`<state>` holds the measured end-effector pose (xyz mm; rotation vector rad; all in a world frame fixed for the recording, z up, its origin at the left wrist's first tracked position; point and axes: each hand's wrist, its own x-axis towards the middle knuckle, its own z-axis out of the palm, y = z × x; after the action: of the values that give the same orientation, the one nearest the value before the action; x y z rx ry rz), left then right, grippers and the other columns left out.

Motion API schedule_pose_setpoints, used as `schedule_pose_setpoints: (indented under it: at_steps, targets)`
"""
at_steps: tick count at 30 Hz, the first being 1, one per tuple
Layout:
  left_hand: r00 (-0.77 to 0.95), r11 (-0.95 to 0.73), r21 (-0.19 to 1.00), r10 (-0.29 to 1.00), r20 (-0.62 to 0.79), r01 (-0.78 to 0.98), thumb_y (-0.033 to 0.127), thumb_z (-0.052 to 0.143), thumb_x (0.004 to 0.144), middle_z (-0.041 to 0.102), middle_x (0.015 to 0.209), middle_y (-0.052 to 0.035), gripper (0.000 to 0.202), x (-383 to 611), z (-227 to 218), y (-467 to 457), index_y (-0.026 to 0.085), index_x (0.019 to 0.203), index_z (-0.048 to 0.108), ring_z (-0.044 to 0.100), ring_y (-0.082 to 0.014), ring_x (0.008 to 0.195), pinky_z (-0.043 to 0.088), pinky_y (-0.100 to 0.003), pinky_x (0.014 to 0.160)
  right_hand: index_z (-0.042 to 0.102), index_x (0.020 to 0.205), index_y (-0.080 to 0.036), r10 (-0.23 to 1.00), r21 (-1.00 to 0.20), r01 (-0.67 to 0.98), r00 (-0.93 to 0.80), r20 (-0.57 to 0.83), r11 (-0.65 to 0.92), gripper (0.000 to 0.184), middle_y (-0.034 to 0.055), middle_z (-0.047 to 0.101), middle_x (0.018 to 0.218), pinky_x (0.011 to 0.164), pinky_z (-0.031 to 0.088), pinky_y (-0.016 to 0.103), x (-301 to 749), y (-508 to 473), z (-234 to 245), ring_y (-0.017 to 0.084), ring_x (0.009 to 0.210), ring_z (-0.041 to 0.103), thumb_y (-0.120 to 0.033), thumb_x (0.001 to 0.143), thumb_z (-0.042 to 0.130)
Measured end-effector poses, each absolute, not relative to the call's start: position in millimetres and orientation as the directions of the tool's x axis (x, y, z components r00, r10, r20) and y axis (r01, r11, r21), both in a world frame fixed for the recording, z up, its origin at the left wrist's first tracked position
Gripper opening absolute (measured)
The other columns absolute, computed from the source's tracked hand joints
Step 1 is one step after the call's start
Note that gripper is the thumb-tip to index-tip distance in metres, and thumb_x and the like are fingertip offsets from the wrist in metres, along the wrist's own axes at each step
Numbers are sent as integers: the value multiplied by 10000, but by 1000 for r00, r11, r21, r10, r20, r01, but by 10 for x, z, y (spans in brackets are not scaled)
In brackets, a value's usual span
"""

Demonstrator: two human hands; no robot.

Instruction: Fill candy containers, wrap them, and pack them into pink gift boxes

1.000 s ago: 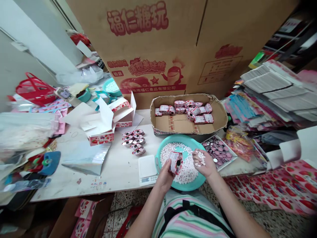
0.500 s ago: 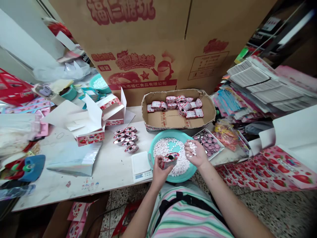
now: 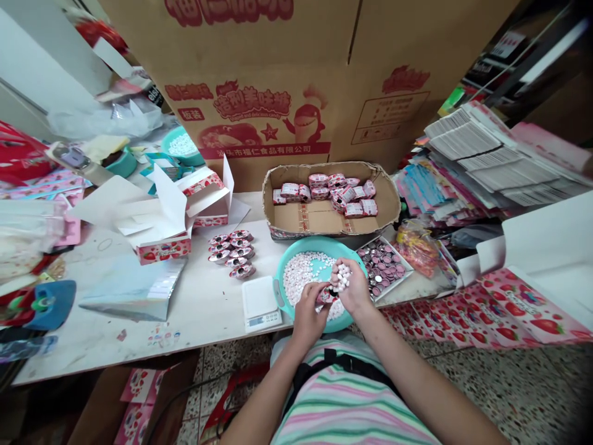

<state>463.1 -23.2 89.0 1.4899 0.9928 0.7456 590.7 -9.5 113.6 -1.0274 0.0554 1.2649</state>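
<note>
My left hand (image 3: pixel 309 311) is closed round a small pink candy container (image 3: pixel 327 295), held over the near side of a teal bowl (image 3: pixel 282 295) of small white candies. My right hand (image 3: pixel 351 285) is cupped and holds a handful of white candies (image 3: pixel 343 276) right against the container's top. A small white digital scale (image 3: pixel 260 303) lies just left of the bowl. A group of open pink containers (image 3: pixel 233 253) sits on the white table (image 3: pixel 204 309) further left.
Behind the bowl, a shallow cardboard tray (image 3: pixel 389 204) holds filled pink containers. A white tray of round purple lids (image 3: pixel 385 264) is at the right. Big printed cartons (image 3: pixel 278 74) stand behind. Open strawberry boxes (image 3: pixel 176 216), a foil bag (image 3: pixel 134 290) and stacked flat packaging (image 3: pixel 491 154) crowd the sides.
Both hands have come together low over the bowl; the right hand with candies now touches the container, which my left hand has lowered. The camera has shifted slightly.
</note>
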Motion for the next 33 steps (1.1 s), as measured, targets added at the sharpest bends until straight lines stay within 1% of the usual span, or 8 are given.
schedule_pose_setpoints:
  at_steps: [3, 6, 11, 15, 20, 26, 30, 33]
  targets:
    - [436, 3, 985, 896, -80, 174, 94, 601, 707, 579, 1050, -48, 428, 4628, 901, -223, 300, 1080, 626, 523, -231, 1035, 387, -340, 929, 519, 623, -186, 754, -675, -735, 409, -514, -62, 156, -34, 501, 565, 404, 341, 193, 5878, -111, 1155, 64, 444, 428, -310, 700, 575]
    - [430, -8, 983, 900, -74, 186, 94, 602, 712, 576, 1053, -46, 432, 4630, 911, -206, 304, 1089, 620, 528, -224, 1031, 388, -325, 922, 540, 610, -184, 763, -745, -664, 450, -464, -61, 154, -24, 524, 586, 439, 361, 212, 5856, -118, 1183, 81, 475, 455, -302, 699, 579]
    - [407, 11, 987, 910, -76, 159, 98, 623, 696, 579, 1075, -53, 435, 4650, 910, -189, 291, 1086, 624, 524, -233, 1048, 378, -334, 940, 549, 562, -187, 772, -813, -583, 513, -375, -8, 190, -16, 532, 569, 513, 397, 231, 5824, -104, 1216, 105, 531, 482, -315, 700, 573]
    - [397, 12, 986, 915, -77, 164, 100, 629, 689, 583, 1072, -49, 426, 4649, 903, -184, 285, 1073, 628, 521, -232, 1051, 382, -328, 926, 548, 548, -188, 777, -809, -588, 519, -355, 24, 243, -11, 540, 554, 554, 412, 241, 5815, -87, 1233, 116, 549, 495, -363, 717, 562]
    - [407, -7, 984, 911, -67, 179, 107, 633, 693, 584, 1076, -51, 441, 4648, 883, -172, 281, 1097, 611, 527, -228, 1043, 400, -310, 898, 557, 547, -180, 780, -790, -614, 491, -388, -7, 288, -7, 545, 532, 527, 394, 243, 5805, -81, 1260, 114, 516, 495, -404, 729, 563]
    - [379, 16, 990, 923, -70, 144, 112, 639, 689, 586, 1084, -52, 424, 4683, 877, -153, 278, 1078, 622, 521, -234, 1062, 382, -329, 938, 581, 560, -170, 790, -823, -567, 495, -361, -21, 284, 3, 567, 549, 542, 405, 244, 5816, -56, 1241, 117, 536, 516, -391, 737, 569]
    - [358, 83, 990, 926, -119, 114, 117, 668, 662, 594, 1071, -51, 414, 4704, 864, -122, 272, 1045, 641, 518, -242, 1068, 374, -347, 964, 589, 581, -172, 807, -823, -566, 470, -357, -34, 270, 2, 577, 569, 554, 419, 245, 5847, -39, 1214, 121, 553, 523, -396, 732, 570]
    - [351, 85, 987, 927, -129, 139, 120, 669, 664, 589, 1082, -56, 437, 4717, 858, -106, 267, 1074, 630, 525, -241, 1062, 385, -339, 952, 586, 586, -171, 809, -833, -552, 475, -347, -33, 262, 2, 578, 569, 541, 413, 242, 5864, -28, 1203, 118, 544, 521, -383, 738, 565]
